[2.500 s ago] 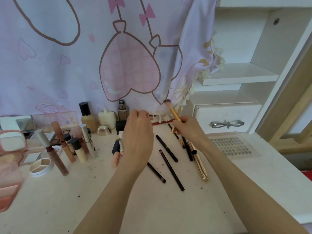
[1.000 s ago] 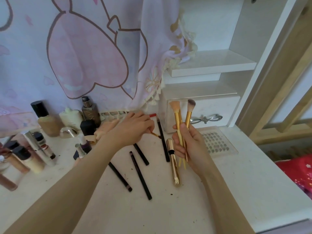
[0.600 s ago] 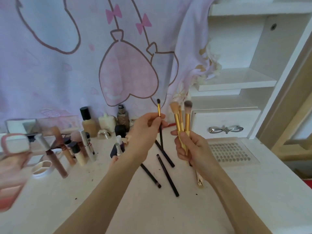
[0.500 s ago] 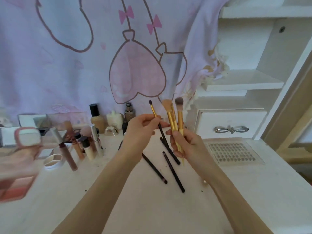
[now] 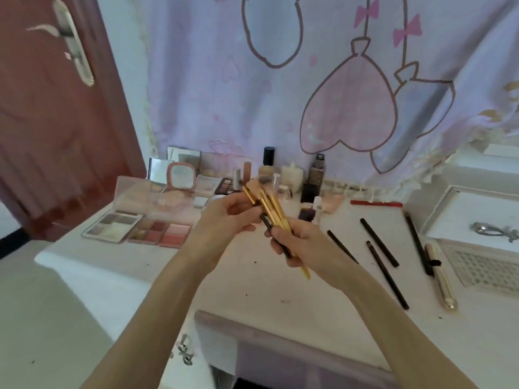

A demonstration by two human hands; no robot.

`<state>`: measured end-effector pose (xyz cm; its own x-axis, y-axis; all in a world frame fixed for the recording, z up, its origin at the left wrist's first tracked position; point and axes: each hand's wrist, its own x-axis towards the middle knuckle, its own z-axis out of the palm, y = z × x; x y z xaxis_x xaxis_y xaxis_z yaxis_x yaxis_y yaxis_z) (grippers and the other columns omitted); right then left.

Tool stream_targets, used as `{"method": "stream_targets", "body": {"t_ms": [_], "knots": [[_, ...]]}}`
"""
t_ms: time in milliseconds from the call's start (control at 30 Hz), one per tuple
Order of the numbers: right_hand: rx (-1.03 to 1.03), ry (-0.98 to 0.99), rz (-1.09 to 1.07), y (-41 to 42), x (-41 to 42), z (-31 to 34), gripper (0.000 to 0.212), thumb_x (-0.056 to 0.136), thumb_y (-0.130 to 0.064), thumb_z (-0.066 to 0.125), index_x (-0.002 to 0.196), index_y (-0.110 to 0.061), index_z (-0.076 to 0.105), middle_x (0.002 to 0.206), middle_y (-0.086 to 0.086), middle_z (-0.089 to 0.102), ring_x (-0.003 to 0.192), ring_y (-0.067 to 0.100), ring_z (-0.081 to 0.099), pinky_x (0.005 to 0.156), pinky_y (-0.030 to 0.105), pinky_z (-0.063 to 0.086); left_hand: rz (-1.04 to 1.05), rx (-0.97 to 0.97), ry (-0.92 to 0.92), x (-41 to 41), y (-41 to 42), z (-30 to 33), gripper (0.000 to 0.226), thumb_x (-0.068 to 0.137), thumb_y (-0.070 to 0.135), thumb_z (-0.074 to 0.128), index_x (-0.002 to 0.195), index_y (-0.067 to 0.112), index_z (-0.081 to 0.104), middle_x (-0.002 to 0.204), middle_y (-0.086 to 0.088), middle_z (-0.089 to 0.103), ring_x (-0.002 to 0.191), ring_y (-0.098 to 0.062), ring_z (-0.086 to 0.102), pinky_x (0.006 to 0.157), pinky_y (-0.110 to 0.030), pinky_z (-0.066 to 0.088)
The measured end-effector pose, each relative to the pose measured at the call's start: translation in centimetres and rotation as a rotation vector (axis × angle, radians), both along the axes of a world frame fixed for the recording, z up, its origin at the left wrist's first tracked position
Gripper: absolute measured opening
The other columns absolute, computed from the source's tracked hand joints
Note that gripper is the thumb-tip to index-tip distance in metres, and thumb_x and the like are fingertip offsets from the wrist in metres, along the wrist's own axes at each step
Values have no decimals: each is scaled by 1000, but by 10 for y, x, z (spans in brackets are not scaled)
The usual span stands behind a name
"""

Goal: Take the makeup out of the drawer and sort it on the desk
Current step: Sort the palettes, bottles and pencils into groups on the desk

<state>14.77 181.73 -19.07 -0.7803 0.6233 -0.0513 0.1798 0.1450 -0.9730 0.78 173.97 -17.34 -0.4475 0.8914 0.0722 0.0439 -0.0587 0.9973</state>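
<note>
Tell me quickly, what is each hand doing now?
Left hand: fingers curled, pinching the gold-handled brushes near their heads.
Right hand: gripping the same brushes lower down on the handles.

A single wide-angle view from a camera worn on the person's head, looking forward and down. It sits close above the white counter [image 5: 280, 287], whose near edge crosses the lower frame. Both forearms reach in from the bottom, and the hands meet near the centre. A pink patterned curtain [image 5: 280, 94] fills the background; a dark red door [image 5: 50, 122] stands at far left.
</note>
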Motion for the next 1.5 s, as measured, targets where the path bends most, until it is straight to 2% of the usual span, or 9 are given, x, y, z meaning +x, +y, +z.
{"method": "stream_targets", "body": {"t_ms": [167,367,500,733,967,1100,1200,1367,1500], "knots": [[110,-238,267,-16,-41,-10,18,100,-21,40,97,-12,54,65,-2,46,57,12,42,57,21,38,100,-59,-120,-54,-44,-14,57,72,14,75,121,22,48,98,-8,64,86,-19,64,74,-29,49],[527,-519,451,-32,-97,-19,13,99,-25,40,95,-14,46,81,-1,49,71,15,46,59,24,35,173,-173,95,-92,-80,-35,17,81,-1,65,86,15,67,78,-4,61,73,-14,59,60,-15,52],[720,-452,383,-41,-110,-34,9,96,-20,44,95,-13,49,91,1,45,83,18,43,59,23,31,234,-267,191,-106,-90,-50,13,80,-2,65,81,11,65,73,-3,59,67,-15,57,58,-12,50],[840,-385,266,-38,-113,-50,25,95,-23,49,118,-14,55,107,4,46,99,20,44,85,32,38,283,-296,335,-113,-87,-64,14,77,3,70,82,16,66,69,2,61,63,-11,55,58,-10,45],[956,-322,225,-34,-105,-60,30,95,-29,49,120,-17,61,107,4,49,98,20,42,84,29,33,243,-285,525,-113,-86,-71,30,74,6,72,93,27,63,84,1,65,83,-17,63,80,-28,49],[901,-306,203,-26,-93,-60,29,94,-26,51,121,-19,59,98,-3,45,94,15,42,77,22,31,194,-263,634,-101,-76,-73,33,75,5,71,102,22,62,85,9,60,81,-5,58,71,-4,41],[874,-334,172,-19,-82,-59,30,93,-28,53,121,-20,59,96,-7,42,90,9,38,72,21,27,149,-217,679,-88,-67,-75,35,76,2,69,105,21,62,85,12,58,80,2,54,70,0,40],[838,-386,105,-8,-62,-59,30,93,-31,53,120,-23,62,95,-5,44,89,11,41,73,23,31,53,-156,845,-77,-51,-83,34,80,4,66,111,17,63,98,8,60,90,-10,56,81,-21,48],[848,-405,46,-1,-61,-60,31,94,-32,50,123,-25,60,96,-3,43,88,11,38,73,23,30,181,-87,1222,-76,-43,-86,30,78,8,65,108,12,66,109,-5,61,100,-23,53,75,-37,50]]}}
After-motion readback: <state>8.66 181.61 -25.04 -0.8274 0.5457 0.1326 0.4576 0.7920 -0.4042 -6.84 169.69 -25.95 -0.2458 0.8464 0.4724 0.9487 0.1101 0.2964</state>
